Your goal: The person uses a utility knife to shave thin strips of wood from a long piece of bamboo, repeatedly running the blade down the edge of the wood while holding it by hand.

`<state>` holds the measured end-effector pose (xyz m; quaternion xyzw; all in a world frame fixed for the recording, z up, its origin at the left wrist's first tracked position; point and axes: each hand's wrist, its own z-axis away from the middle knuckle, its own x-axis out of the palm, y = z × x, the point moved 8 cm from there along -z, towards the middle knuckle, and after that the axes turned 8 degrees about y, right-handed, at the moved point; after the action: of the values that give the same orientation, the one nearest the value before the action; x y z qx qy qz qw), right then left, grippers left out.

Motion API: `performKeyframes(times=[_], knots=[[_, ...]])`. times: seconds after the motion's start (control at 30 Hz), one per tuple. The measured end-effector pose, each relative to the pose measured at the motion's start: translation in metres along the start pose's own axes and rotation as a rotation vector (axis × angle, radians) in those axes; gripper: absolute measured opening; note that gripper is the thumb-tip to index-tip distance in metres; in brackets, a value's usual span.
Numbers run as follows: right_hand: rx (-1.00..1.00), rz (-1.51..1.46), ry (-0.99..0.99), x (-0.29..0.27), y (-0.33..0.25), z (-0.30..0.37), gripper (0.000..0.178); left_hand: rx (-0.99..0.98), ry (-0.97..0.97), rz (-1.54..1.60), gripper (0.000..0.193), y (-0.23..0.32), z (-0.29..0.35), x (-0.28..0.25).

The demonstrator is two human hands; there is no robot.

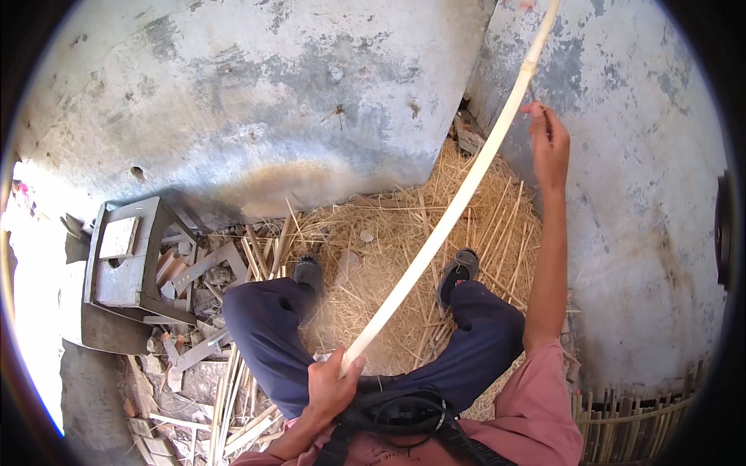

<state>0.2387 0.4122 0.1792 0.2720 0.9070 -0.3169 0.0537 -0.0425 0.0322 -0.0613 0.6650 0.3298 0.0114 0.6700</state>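
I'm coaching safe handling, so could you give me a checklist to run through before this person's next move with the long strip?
1. Left hand grips the pale strip near its lower end: ok.
2. Right hand touches the strip: cannot tell; it is raised beside the upper part.
3. Strip's far end visible: not ok; it runs past the top edge.
4. Ground by the shoes free of litter: not ok; straw-like shavings surround them.

The pale strip [451, 217] is cut off at its far end by the upper edge; the left hand [332, 386] hides its near end. Right of the strip, anything pinched in the right hand [550, 147] is too small to tell; farther right, a dark object [723, 233] is cropped.
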Motion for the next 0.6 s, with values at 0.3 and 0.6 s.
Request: performKeyframes(times=[0.3, 0.6], knots=[[0.527, -0.696, -0.06, -0.006, 0.038, 0.061, 0.041, 0.015, -0.038, -0.048, 0.031, -0.006, -0.007, -0.006], [0.194, 0.231, -1.228, 0.051, 0.021, 0.243, 0.044, 0.072, -0.02, 0.123, 0.038, 0.006, -0.022, -0.012]])
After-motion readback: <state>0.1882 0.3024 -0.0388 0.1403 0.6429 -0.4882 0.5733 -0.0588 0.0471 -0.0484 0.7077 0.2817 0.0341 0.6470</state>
